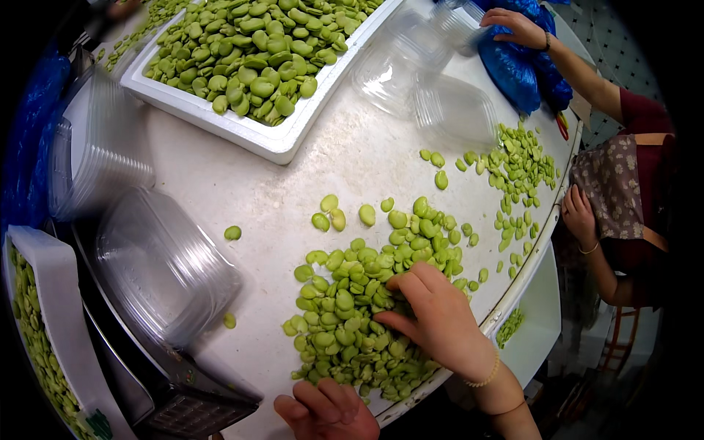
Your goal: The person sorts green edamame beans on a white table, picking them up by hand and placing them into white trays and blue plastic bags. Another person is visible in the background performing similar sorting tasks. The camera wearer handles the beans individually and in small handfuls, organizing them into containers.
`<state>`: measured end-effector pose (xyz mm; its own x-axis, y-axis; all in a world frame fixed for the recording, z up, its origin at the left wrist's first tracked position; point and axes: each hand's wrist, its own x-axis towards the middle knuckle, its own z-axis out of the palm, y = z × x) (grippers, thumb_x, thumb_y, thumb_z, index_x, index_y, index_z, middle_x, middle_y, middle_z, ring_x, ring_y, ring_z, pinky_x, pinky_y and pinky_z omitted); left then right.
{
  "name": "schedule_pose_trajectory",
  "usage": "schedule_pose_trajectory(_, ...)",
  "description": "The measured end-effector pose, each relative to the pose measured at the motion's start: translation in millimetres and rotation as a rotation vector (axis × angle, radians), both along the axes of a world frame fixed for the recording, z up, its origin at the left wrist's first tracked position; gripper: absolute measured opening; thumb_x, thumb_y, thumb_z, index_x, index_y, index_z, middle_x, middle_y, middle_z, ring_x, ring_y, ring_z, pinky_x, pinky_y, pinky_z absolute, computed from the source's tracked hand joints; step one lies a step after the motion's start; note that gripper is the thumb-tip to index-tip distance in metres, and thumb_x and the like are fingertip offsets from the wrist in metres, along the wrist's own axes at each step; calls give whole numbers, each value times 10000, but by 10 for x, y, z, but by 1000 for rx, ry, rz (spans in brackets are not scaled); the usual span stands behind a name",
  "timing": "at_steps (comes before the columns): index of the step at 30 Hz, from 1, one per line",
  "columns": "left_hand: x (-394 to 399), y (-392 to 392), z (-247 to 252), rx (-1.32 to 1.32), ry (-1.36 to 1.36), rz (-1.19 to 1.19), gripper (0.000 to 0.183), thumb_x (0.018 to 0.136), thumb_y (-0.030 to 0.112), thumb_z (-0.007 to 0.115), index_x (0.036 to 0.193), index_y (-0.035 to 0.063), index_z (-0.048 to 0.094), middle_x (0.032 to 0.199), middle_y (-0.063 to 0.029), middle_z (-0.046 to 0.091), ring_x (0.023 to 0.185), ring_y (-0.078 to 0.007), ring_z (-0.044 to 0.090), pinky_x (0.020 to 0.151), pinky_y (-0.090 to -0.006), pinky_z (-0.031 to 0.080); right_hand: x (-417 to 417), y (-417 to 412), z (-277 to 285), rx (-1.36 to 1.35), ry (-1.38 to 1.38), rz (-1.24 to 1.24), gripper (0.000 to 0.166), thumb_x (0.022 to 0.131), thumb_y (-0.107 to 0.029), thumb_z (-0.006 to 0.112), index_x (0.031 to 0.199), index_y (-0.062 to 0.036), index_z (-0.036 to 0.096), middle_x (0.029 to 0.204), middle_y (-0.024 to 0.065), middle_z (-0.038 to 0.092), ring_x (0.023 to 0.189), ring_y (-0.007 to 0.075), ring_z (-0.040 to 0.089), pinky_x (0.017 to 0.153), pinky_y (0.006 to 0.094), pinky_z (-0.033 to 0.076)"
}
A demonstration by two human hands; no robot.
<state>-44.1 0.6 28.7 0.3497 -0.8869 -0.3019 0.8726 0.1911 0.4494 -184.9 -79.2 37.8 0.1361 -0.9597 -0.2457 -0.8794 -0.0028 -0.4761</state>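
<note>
A loose heap of shelled green broad beans (pixel 352 324) lies on the white tabletop at its near edge. My right hand (pixel 440 313), with a beaded bracelet at the wrist, reaches into the heap's right side. Its thumb and index finger are apart among the beans; the other fingertips are partly hidden. At the bottom of the picture, my left hand (pixel 330 410) is by the heap's near edge, its fingers loosely curled and spread, with nothing visible in them.
A white foam box (pixel 286 148) full of beans stands at the back. Stacked clear plastic containers (pixel 165 264) sit at left, beside a metal-and-black device (pixel 198 410); another foam box (pixel 60 308) of beans is beyond. Across the table, a co-worker's hand (pixel 517 27) touches blue plastic bags (pixel 509 71).
</note>
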Motion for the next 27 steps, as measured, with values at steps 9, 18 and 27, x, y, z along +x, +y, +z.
schedule_pose_trajectory(9,-20,1,-16,-3,27,-26,209,989,121,411,1137,71,550,810,-75,461,655,-163,410,604,-267,380,-150,-123,57,185,-219,-10,246,763,-101,728,963,-62,589,872,84,525,740,236,581,644,350,476)
schedule_pose_trajectory(18,-20,-9,-47,-8,36,-27,220,986,120,416,1148,71,556,819,-80,475,664,-165,428,593,-258,373,-375,7,71,338,-1508,-467,94,826,-45,592,884,-9,527,948,156,558,765,173,580,588,240,481)
schedule_pose_trajectory(27,-21,-20,-28,18,51,-29,204,984,124,426,1131,76,559,825,-75,482,663,-162,433,591,-258,372,-108,-85,-103,-109,-136,-32,189,855,-146,658,1033,-92,623,848,62,631,746,240,638,603,320,510)
